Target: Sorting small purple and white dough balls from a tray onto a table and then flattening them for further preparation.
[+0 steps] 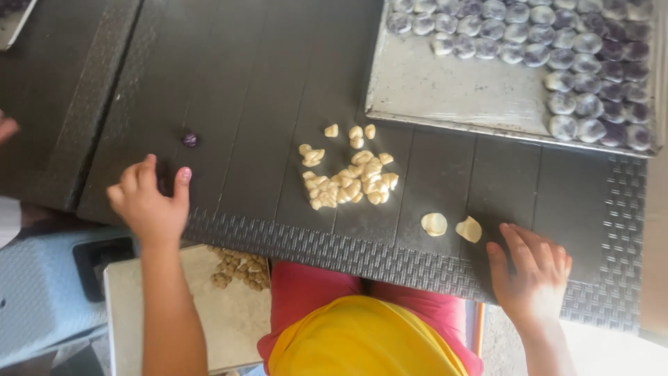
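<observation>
My left hand [149, 202] rests on the dark slatted table [264, 76] near its front edge, fingers curled and apart, holding nothing. A small purple dough ball [190, 140] lies just beyond it. My right hand [532, 275] lies flat on the woven table border, fingers spread, empty. Just left of it sit two flattened pale dough pieces [434, 223] [470, 229]. A loose pile of several small pale dough bits [348, 177] lies in the middle of the table.
A metal baking tray [452, 90] at the back right holds several rows of floured purple dough balls [591, 63]. Below the table edge, a lower light board [167, 306] carries small brown lumps [240, 268]. Another person's fingertips [7, 127] show at the far left.
</observation>
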